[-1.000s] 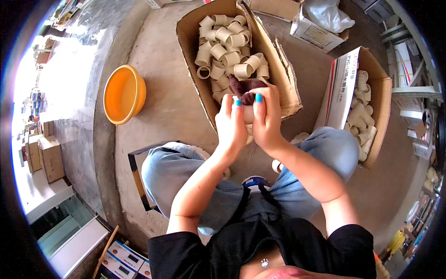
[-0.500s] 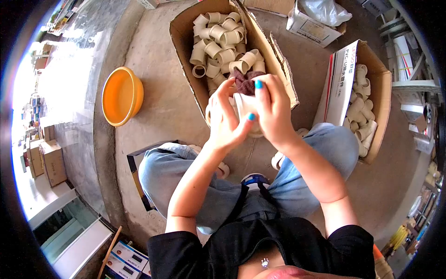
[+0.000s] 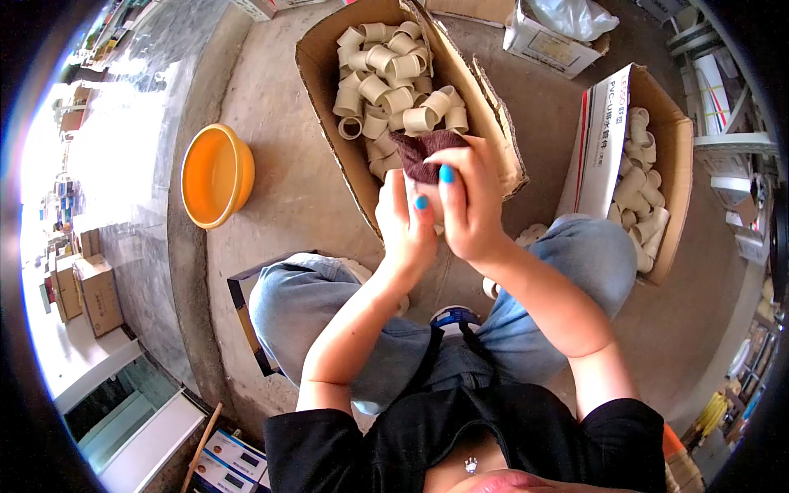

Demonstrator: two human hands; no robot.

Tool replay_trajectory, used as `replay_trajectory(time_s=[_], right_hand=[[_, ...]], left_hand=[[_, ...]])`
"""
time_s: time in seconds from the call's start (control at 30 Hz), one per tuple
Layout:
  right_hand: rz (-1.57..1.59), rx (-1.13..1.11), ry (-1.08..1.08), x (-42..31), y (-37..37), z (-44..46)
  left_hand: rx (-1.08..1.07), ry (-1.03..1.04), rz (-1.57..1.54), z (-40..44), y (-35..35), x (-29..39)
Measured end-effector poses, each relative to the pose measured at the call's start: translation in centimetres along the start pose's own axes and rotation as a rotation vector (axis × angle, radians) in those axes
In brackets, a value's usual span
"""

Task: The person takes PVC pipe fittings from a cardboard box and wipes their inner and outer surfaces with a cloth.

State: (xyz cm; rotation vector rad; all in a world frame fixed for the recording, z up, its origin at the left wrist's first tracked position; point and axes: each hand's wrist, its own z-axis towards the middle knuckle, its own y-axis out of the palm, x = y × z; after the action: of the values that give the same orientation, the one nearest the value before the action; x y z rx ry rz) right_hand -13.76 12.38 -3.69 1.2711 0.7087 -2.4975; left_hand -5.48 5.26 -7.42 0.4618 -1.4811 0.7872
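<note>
My right hand [image 3: 472,201] is closed round a dark maroon cloth [image 3: 422,156], which bunches up above its fingers. Close beside it, my left hand [image 3: 407,234] is closed with its thumb toward the right hand. A pale pipe fitting [image 3: 433,197] shows only as a sliver between the two hands; most of it is hidden by fingers and cloth. Just beyond the hands stands an open cardboard box [image 3: 325,78] holding many beige PVC pipe fittings [image 3: 399,100].
A second carton [image 3: 674,185] with more beige fittings stands at the right. An orange basin [image 3: 244,177] sits on the floor at the left. Behind the right carton is a white box [image 3: 542,48] with a plastic bag [image 3: 575,18]. My bent knees flank the hands.
My hands have drawn closer together. The cloth has shifted slightly left and down, and the pale fitting is more covered than before.
</note>
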Motion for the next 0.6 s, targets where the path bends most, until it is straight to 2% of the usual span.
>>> replay_trajectory(time_s=[0.03, 0.1, 0.13, 0.23, 0.3, 0.43, 0.53, 0.57, 0.6], right_hand=[[0.082, 0.022, 0.127, 0.2, 0.3, -0.1], [0.217, 0.011, 0.417, 0.7, 0.7, -0.4], [0.33, -0.029, 0.547, 1.0, 0.6, -0.3], [0.756, -0.142, 1.015, 0.8, 0.0, 0.4], [0.761, -0.239, 1.112, -0.5, -0.6, 1.2], [0.703, -0.151, 0.971, 0.3, -0.2, 1.0], [0.65, -0.012, 0.779, 0.9, -0.6, 1.2], [0.455, 0.021, 0.589, 0.7, -0.8, 1.3], [0.261, 0.052, 0.399, 0.3, -1.0, 1.4]], left_hand=[[-0.001, 0.083, 0.178, 0.2, -0.5, -0.5], [0.068, 0.44, 0.452, 1.1, -1.0, -0.5], [0.028, 0.55, 0.528, 1.6, -1.5, -0.2], [-0.187, 0.753, 0.685, 3.0, -3.3, 1.6], [-0.256, 0.821, 0.681, 3.2, -4.0, 2.0], [-0.25, 0.764, 0.653, 3.5, -4.0, 2.0], [-0.208, 0.484, 0.372, 3.3, -3.3, 0.6], [-0.227, 0.403, 0.311, 3.4, -3.3, 1.0], [-0.328, 0.432, 0.399, 3.9, -3.7, 1.2]])
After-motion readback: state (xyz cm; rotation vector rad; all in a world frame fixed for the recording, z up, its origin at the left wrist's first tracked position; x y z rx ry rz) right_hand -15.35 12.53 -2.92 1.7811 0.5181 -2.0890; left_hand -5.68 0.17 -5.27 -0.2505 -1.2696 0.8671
